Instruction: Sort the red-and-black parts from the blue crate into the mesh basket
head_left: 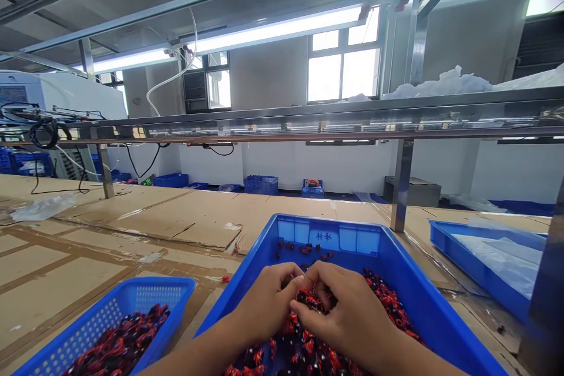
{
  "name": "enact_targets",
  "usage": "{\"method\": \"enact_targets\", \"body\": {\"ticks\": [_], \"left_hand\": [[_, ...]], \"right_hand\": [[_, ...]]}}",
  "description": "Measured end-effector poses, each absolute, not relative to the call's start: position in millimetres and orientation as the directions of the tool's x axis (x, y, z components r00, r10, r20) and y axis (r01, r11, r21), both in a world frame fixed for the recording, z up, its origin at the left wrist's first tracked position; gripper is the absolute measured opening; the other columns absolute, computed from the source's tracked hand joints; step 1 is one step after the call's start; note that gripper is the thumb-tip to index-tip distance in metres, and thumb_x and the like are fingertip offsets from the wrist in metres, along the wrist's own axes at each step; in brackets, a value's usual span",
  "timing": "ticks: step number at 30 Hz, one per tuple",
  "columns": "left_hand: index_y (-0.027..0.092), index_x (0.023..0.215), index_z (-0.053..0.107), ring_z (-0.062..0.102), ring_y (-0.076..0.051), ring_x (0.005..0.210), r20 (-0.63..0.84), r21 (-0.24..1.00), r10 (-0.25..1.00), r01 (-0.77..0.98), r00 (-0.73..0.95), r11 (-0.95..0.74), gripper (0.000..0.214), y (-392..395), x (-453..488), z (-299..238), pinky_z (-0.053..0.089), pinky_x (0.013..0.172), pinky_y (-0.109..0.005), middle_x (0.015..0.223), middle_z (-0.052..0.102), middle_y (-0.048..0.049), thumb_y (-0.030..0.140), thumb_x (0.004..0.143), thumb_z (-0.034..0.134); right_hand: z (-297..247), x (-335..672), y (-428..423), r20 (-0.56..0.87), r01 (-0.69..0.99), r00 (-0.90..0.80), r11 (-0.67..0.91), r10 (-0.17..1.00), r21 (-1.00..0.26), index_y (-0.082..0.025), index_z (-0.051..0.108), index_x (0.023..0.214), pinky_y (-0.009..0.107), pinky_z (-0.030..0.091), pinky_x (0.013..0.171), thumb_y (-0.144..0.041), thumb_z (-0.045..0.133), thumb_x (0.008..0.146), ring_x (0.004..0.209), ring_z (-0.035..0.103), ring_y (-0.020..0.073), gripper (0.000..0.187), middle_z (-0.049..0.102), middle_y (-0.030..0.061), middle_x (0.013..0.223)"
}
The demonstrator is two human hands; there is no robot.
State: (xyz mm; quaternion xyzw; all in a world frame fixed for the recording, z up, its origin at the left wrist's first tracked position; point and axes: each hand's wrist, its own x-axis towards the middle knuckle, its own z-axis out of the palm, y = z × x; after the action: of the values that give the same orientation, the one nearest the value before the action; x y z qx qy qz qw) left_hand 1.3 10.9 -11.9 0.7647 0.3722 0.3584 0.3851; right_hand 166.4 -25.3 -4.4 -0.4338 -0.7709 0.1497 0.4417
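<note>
Red-and-black knotted pieces (308, 329) lay heaped | left hand (267, 305), right hand (348, 320) curled, fingers together, clamped on a clump | smooth blue plastic crate (409, 288)

Blue crate (423, 299) — red-and-black pieces (308, 349)

Your head camera looks forward and down from above your hands, with your left hand (264, 299) and right hand (348, 311) close to it at the bottom edge, inside the blue plastic crate (326, 226). Beyond your grip, the cardboard-covered bench (145, 223) recedes, the steel shelf rail (308, 123) crosses above, and distant windows (343, 64) show higher.
</note>
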Motion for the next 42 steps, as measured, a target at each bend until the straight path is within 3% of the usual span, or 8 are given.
{"method": "enact_targets", "body": {"ticks": [3,5,7,11,16,23,33,42], "left_hand": [[0.017,0.081,0.062,0.045,-0.011,0.041,0.149,0.944,0.891,0.206,0.429,-0.257,0.036,16,0,-15,0.037,0.039,-0.022,0.059,0.051,0.0034,0.048,0.089,0.045],[0.017,0.086,0.062,0.041,-0.011,0.034,0.099,0.981,0.895,0.107,0.435,-0.161,0.044,19,-1,-16,0.033,0.032,-0.022,0.056,0.048,0.0043,0.055,0.089,0.039],[0.017,0.091,0.062,0.043,-0.011,0.032,0.079,0.995,0.892,0.02,0.444,-0.098,0.052,21,-1,-17,0.034,0.032,-0.022,0.057,0.049,0.0038,0.06,0.09,0.034],[0.018,0.095,0.062,0.041,-0.009,0.032,0.006,0.999,0.91,-0.043,0.415,0.013,0.059,19,1,-17,0.031,0.032,-0.019,0.059,0.051,0.0029,0.067,0.089,0.03],[0.017,0.094,0.063,0.04,-0.009,0.038,-0.048,0.993,0.905,-0.074,0.423,0.087,0.064,15,8,-18,0.032,0.032,-0.018,0.059,0.053,0.0007,0.071,0.086,0.031],[0.015,0.082,0.061,0.042,-0.009,0.037,-0.026,0.999,0.886,-0.024,0.463,0.041,0.06,16,8,-20,0.033,0.033,-0.019,0.056,0.053,0.0002,0.069,0.086,0.036],[0.016,0.07,0.052,0.042,-0.007,0.032,0.001,0.999,0.792,-0.044,0.61,0.032,0.042,11,5,-9,0.029,0.03,-0.017,0.057,0.05,0.0028,0.051,0.091,0.042],[0.018,0.08,0.051,0.043,-0.007,0.031,0.023,0.981,0.754,-0.161,0.656,0.11,0.032,16,1,-13,0.03,0.029,-0.016,0.056,0.047,0.0052,0.047,0.092,0.045]], "right_hand": [[-2,171,-19,0.28,0.089,-0.214,0.304,0.936,-0.948,-0.021,0.05,0.067,0.022,0.023,0.041,-0.043,0.058,0.079,0.043,0.031,0.0087,0.026,0.039,-0.0066,0.053],[-1,176,-12,0.078,-0.264,-0.317,-0.009,0.945,-0.964,-0.022,0.047,0.068,0.021,0.015,0.034,-0.049,0.045,0.084,0.04,0.026,0.0079,0.032,0.039,-0.0058,0.057],[-1,180,-6,0.012,-0.393,-0.394,-0.156,0.919,-0.906,-0.021,0.051,0.073,0.02,0.012,0.032,-0.048,0.043,0.084,0.041,0.027,0.0075,0.031,0.044,-0.004,0.064],[-5,177,-3,0.117,-0.059,-0.311,0.103,0.943,-0.993,-0.019,0.06,0.074,0.019,0.017,0.037,-0.042,0.057,0.084,0.042,0.028,0.0071,0.025,0.042,-0.0061,0.055],[-10,161,-15,0.348,0.43,-0.331,0.468,0.877,-0.772,-0.025,0.073,0.096,0.024,0.034,0.055,-0.026,0.07,0.076,0.054,0.045,0.0111,0.02,0.054,-0.0056,0.057],[-4,160,-19,0.393,0.527,-0.295,0.491,0.871,-0.694,-0.021,0.069,0.078,0.024,0.032,0.052,-0.023,0.063,0.079,0.052,0.047,0.0112,0.006,0.053,-0.0056,0.055],[7,183,-15,0.545,0.681,-0.378,0.623,0.749,-0.384,-0.02,0.052,0.068,0.024,0.028,0.054,-0.031,0.059,0.085,0.059,0.049,0.0126,0.021,0.058,-0.0027,0.064],[1,176,-18,0.556,0.664,-0.276,0.574,0.784,-0.48,-0.024,0.061,0.093,0.024,0.033,0.055,-0.034,0.069,0.079,0.057,0.052,0.0137,0.019,0.053,-0.0055,0.063]]}}
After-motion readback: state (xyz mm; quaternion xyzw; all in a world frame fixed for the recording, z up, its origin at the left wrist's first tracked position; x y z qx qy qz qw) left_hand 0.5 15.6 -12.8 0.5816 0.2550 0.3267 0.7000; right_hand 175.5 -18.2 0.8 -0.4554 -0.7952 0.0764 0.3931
